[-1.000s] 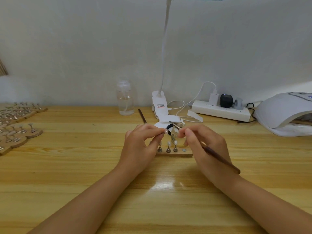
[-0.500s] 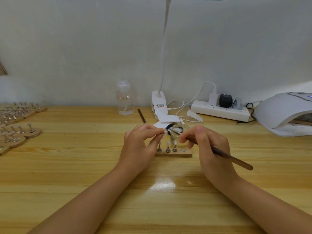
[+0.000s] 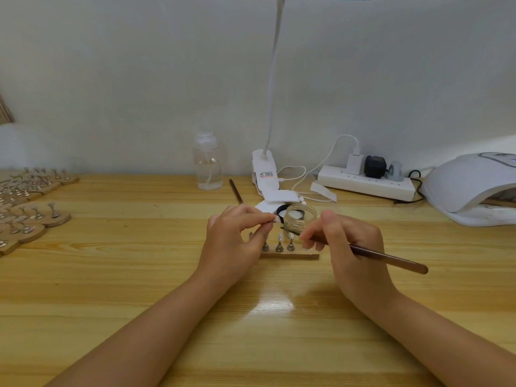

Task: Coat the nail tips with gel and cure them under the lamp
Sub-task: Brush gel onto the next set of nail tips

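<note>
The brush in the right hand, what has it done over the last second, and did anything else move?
The brush swung flatter: its free end dropped outward to the right, and its tip pulled back from the nail tip to just below it, in front of the glass jar. The right hand kept its grip. The left hand still pinches the nail tip; the wooden stand stayed put.
</note>
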A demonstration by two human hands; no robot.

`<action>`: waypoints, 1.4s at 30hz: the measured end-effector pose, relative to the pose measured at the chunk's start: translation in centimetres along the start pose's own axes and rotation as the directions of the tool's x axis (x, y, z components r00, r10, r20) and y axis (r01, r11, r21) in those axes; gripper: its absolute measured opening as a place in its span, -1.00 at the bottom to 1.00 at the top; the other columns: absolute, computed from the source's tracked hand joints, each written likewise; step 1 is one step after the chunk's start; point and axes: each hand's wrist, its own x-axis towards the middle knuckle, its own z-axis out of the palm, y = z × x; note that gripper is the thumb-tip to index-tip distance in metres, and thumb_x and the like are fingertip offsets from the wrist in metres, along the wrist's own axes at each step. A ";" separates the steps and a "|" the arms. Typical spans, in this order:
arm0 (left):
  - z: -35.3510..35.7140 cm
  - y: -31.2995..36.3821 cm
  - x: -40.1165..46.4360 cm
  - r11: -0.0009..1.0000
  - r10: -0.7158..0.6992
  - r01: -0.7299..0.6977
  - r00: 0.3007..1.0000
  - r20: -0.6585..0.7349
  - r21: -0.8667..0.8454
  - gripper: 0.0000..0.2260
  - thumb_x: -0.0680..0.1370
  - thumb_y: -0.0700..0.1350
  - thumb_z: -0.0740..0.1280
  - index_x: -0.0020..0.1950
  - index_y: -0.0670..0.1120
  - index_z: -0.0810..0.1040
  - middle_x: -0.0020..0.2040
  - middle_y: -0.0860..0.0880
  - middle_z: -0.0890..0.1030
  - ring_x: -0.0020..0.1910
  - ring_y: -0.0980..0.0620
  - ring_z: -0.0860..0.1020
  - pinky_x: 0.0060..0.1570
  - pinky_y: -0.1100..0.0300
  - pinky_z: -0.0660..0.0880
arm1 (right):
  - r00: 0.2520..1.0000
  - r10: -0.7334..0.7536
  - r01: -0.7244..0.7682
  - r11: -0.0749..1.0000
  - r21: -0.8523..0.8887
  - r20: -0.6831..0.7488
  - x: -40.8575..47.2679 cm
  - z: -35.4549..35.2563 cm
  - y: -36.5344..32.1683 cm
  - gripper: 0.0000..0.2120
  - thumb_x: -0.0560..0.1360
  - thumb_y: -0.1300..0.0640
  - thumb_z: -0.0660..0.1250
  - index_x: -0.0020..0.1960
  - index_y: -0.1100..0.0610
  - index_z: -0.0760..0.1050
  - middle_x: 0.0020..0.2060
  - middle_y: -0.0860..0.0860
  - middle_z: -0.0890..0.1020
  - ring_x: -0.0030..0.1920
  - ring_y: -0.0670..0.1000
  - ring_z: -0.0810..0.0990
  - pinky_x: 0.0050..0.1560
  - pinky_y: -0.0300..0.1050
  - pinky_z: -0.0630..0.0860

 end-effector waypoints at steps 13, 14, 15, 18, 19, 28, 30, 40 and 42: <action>0.0 0.2 0.0 1.000 -0.025 0.025 1.000 0.005 -0.007 -0.85 0.43 -0.23 0.41 -0.05 -0.04 0.66 -0.19 0.11 0.59 -0.06 0.05 0.52 0.10 -0.17 0.36 | 0.980 -0.166 0.188 0.949 -0.252 0.107 0.2 0.1 0.5 -0.64 0.54 0.08 0.06 -0.23 0.12 0.58 -0.35 -0.09 0.59 -0.27 -0.16 0.54 -0.21 -0.27 0.46; 0.0 0.2 -0.1 1.000 -0.025 0.025 1.000 0.008 -0.008 -0.85 0.43 -0.23 0.41 -0.06 -0.04 0.66 -0.19 0.11 0.59 -0.06 0.05 0.52 0.10 -0.17 0.36 | 0.978 -0.178 0.200 0.945 -0.259 0.106 0.2 0.1 0.5 -0.63 0.54 0.08 0.07 -0.26 0.13 0.58 -0.36 -0.13 0.57 -0.29 -0.18 0.52 -0.23 -0.27 0.45; -0.1 0.3 -0.1 1.000 -0.026 0.026 1.000 0.010 -0.009 -0.85 0.43 -0.23 0.41 -0.06 -0.03 0.66 -0.19 0.10 0.59 -0.06 0.05 0.52 0.11 -0.17 0.36 | 0.974 -0.203 0.222 0.939 -0.262 0.097 0.2 0.1 0.5 -0.61 0.54 0.10 0.07 -0.30 0.14 0.58 -0.37 -0.16 0.54 -0.33 -0.18 0.50 -0.26 -0.27 0.44; 0.0 0.3 0.0 1.000 -0.030 0.030 0.999 0.011 -0.006 -0.85 0.43 -0.23 0.41 -0.06 -0.03 0.66 -0.19 0.10 0.59 -0.05 0.05 0.52 0.11 -0.16 0.36 | 0.959 -0.269 0.284 0.909 -0.305 0.091 0.2 0.0 0.6 -0.63 0.53 0.13 0.09 -0.31 0.16 0.58 -0.40 -0.09 0.55 -0.35 -0.15 0.47 -0.29 -0.27 0.41; 0.0 0.3 0.0 0.999 -0.032 0.032 0.999 0.007 -0.007 -0.85 0.43 -0.23 0.41 -0.06 -0.04 0.66 -0.19 0.11 0.59 -0.06 0.05 0.52 0.11 -0.17 0.36 | 0.956 -0.274 0.292 0.896 -0.333 0.102 0.2 0.0 0.6 -0.65 0.53 0.12 0.09 -0.27 0.16 0.59 -0.38 -0.06 0.57 -0.32 -0.14 0.48 -0.26 -0.27 0.41; 0.0 0.3 0.0 0.999 -0.028 0.029 1.000 0.002 -0.018 -0.84 0.42 -0.25 0.41 -0.07 -0.02 0.65 -0.21 0.11 0.58 -0.07 0.05 0.52 0.09 -0.18 0.36 | 0.955 -0.271 0.296 0.889 -0.349 0.120 0.2 0.0 0.7 -0.63 0.54 0.11 0.08 -0.28 0.17 0.57 -0.40 -0.01 0.58 -0.34 -0.06 0.50 -0.29 -0.15 0.42; 0.0 0.3 0.0 0.999 -0.026 0.026 1.000 0.002 -0.018 -0.85 0.42 -0.24 0.41 -0.08 -0.02 0.65 -0.22 0.12 0.58 -0.08 0.05 0.52 0.09 -0.18 0.36 | 0.954 -0.274 0.300 0.891 -0.341 0.123 0.2 0.1 0.7 -0.62 0.54 0.11 0.08 -0.31 0.17 0.58 -0.43 -0.02 0.58 -0.38 -0.05 0.50 -0.34 -0.10 0.42; -0.1 0.4 0.0 0.999 -0.029 0.029 1.000 0.007 -0.019 -0.85 0.43 -0.24 0.40 -0.09 -0.02 0.65 -0.22 0.14 0.57 -0.07 0.08 0.52 0.11 -0.18 0.36 | 0.954 -0.288 0.300 0.910 -0.285 0.085 0.2 -0.1 0.8 -0.57 0.54 0.14 0.05 -0.35 0.18 0.58 -0.45 -0.05 0.57 -0.42 -0.12 0.49 -0.38 -0.12 0.43; 0.0 0.3 0.0 0.999 -0.032 0.032 0.999 0.009 -0.014 -0.85 0.43 -0.24 0.40 -0.08 -0.02 0.65 -0.21 0.14 0.57 -0.07 0.07 0.52 0.11 -0.17 0.36 | 0.959 -0.273 0.284 0.917 -0.280 0.080 0.2 -0.1 0.9 -0.59 0.55 0.11 0.06 -0.29 0.17 0.59 -0.42 -0.04 0.59 -0.36 -0.12 0.52 -0.32 -0.17 0.45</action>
